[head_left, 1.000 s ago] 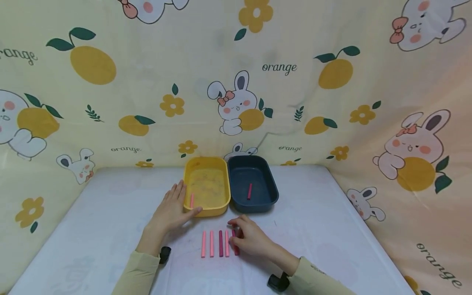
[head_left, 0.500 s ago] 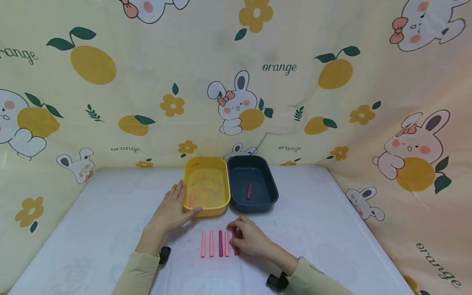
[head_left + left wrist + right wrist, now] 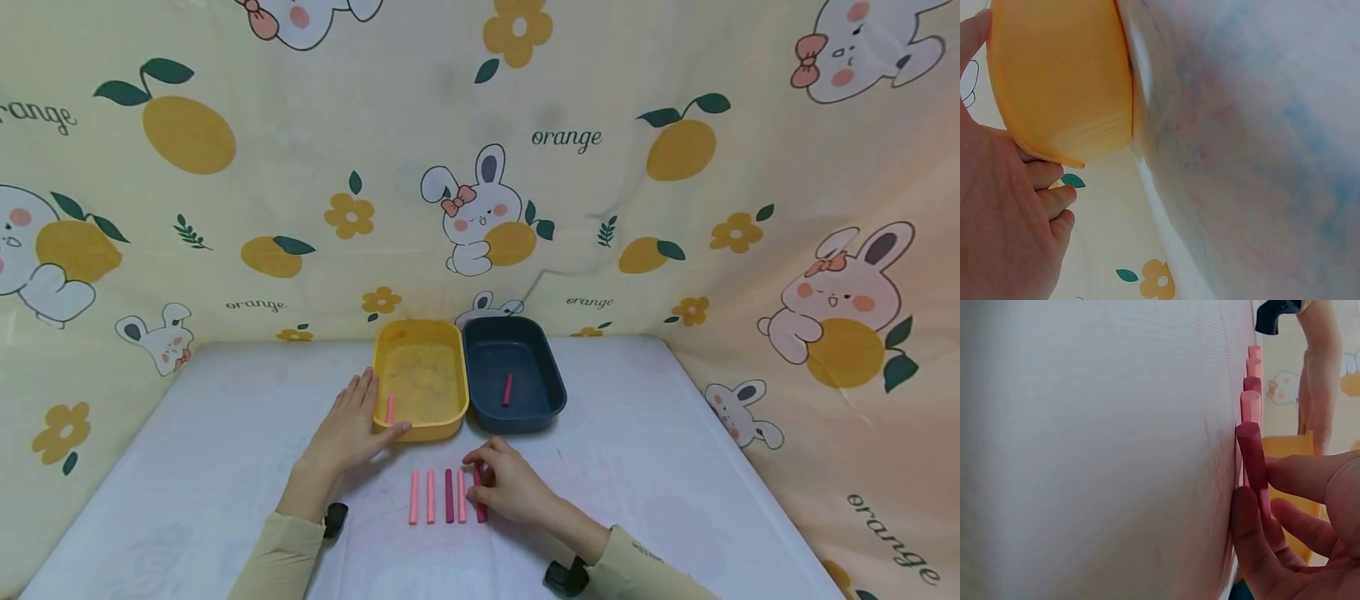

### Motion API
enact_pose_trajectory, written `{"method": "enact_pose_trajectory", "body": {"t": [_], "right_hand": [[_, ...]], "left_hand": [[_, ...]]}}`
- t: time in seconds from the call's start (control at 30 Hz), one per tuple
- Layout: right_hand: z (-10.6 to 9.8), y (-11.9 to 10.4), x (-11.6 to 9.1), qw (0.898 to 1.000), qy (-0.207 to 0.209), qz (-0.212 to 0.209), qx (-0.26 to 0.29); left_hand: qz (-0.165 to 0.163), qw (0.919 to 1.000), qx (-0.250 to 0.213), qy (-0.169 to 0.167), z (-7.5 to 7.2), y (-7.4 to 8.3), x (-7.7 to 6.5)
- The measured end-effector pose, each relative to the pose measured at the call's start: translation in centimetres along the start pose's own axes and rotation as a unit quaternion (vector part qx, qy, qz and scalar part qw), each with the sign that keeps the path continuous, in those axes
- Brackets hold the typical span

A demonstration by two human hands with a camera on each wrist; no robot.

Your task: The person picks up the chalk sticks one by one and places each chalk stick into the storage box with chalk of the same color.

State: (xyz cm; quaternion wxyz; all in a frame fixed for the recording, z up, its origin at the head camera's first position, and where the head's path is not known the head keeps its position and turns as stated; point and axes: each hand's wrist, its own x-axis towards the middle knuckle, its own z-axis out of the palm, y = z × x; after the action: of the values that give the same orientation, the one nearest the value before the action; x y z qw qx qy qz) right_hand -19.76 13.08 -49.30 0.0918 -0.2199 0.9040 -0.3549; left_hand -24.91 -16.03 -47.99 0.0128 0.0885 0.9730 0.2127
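Note:
My right hand (image 3: 517, 485) pinches a dark red crayon (image 3: 1251, 450) between thumb and fingers. That crayon is the rightmost of a row on the white table, and the fingers partly cover it in the head view. Beside it lie a pink crayon (image 3: 461, 497), another dark red crayon (image 3: 449, 496) and two more pink ones. My left hand (image 3: 345, 429) rests against the yellow tray (image 3: 431, 433), thumb over the front rim and straight fingers along its left side. One pink crayon (image 3: 389, 408) lies inside this tray.
A dark blue tray (image 3: 517, 350) stands right beside the yellow one, with one red crayon (image 3: 507, 390) in it. The white table (image 3: 637, 467) bears faint coloured smudges. A patterned cloth (image 3: 300, 150) hangs behind and at the sides.

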Motion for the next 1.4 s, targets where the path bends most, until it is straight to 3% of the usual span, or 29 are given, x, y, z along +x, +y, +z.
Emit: {"method": "enact_pose_trajectory", "body": {"t": [0.47,1.0,1.4], "right_hand": [[-0.4,0.0,-0.8,0.998,0.025,0.012,0.062],[-1.6,-0.9,-0.8,0.983,0.145,-0.043,0.100],[-3.2,-1.1,0.4,0.963,0.226,-0.065,0.134]], "left_hand": [[0.012,0.9999,-0.002,0.003,-0.1,-0.1,-0.1],[0.008,1.0000,-0.002,0.000,-0.1,-0.1,0.0],[0.005,1.0000,-0.006,-0.002,0.0,-0.1,0.0]]}}
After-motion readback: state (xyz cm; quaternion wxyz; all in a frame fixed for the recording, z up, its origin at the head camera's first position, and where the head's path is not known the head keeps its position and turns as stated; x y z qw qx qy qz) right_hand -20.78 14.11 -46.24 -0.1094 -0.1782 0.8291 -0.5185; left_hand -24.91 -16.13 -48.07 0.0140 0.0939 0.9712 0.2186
